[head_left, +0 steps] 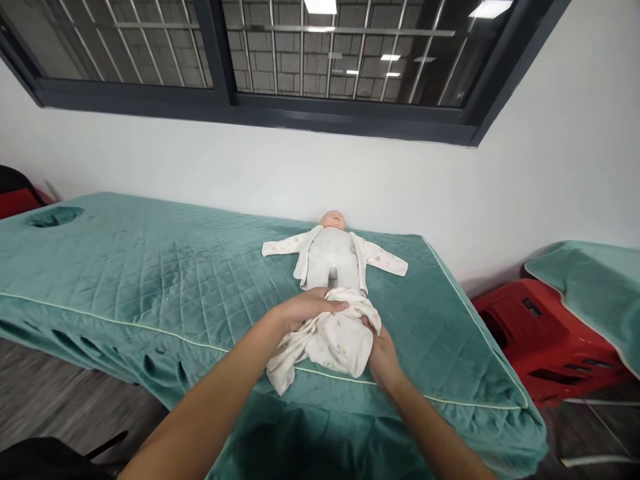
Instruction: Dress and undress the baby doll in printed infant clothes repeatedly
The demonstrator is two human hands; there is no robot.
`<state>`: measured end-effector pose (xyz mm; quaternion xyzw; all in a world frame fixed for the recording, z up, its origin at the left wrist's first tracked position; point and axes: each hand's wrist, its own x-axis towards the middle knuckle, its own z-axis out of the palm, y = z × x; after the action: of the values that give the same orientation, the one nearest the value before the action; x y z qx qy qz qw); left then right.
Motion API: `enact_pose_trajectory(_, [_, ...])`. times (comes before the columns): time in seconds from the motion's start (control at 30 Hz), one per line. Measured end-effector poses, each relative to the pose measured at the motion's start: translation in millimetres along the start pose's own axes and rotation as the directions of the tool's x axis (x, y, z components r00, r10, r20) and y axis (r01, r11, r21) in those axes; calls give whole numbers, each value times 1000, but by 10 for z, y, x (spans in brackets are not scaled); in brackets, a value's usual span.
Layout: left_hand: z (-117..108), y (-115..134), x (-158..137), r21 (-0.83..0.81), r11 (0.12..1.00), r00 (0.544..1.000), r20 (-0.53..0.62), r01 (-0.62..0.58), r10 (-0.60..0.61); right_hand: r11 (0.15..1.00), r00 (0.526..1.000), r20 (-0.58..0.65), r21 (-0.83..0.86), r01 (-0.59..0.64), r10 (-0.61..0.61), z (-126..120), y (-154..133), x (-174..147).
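A baby doll [333,257] lies on its back on the green quilted bed, its head towards the wall. It wears an open white printed jacket [385,257] with both sleeves spread out sideways. At the doll's leg end, a bunched pair of white printed baby pants [340,340] is held between my hands. My left hand [307,310] grips the cloth from the left, thumb on top. From the right side, my right hand [381,350] has its fingers closed around the cloth's edge. The doll's lower legs are hidden behind the cloth and my hands.
The green bed cover [150,267] has a round face hole [55,217] at its far left. A dark-framed window [345,120] is set in the white wall behind. To the right stands a red plastic object [545,340] beside another green-covered surface [595,287].
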<state>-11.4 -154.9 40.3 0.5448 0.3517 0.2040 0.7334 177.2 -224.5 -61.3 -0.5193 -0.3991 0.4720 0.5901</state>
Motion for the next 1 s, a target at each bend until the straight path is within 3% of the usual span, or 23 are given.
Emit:
enact_pose_trajectory(0.17, [-52, 97, 239, 39, 990, 983, -125, -132, 136, 988, 994, 7, -104, 113, -113, 22, -67, 327])
enact_pose_trajectory(0.33, [-89, 209, 510, 336, 894, 911, -182, -298, 371, 969, 987, 21, -187, 161, -160, 27, -152, 556])
enact_pose_trajectory(0.43, [-108, 233, 626, 456, 825, 875, -176, -334, 452, 959, 981, 4, -207, 192, -196, 43, -191, 652])
enact_pose_trajectory(0.6, [-180, 119, 598, 533, 790, 828, -265, -302, 495, 929, 978, 13, -309, 204, -210, 55, -220, 697])
enact_pose_trajectory(0.73, [-327, -77, 463, 359, 878, 825, -355, -315, 441, 875, 968, 45, -417, 244, -249, 24, -172, 684])
enact_pose_trajectory(0.87, [-486, -293, 422, -80, 932, 854, -434, -353, 287, 767, 900, 195, -472, 434, -389, 59, -233, 722])
enact_pose_trajectory(0.93, [-528, -378, 440, -257, 890, 867, -438, -376, 240, 730, 866, 346, -473, 493, -361, 127, -376, 770])
enact_pose_trajectory(1.0, [-545, -429, 467, -348, 842, 864, -443, -412, 239, 727, 835, 505, -487, 484, -218, 224, -595, 845])
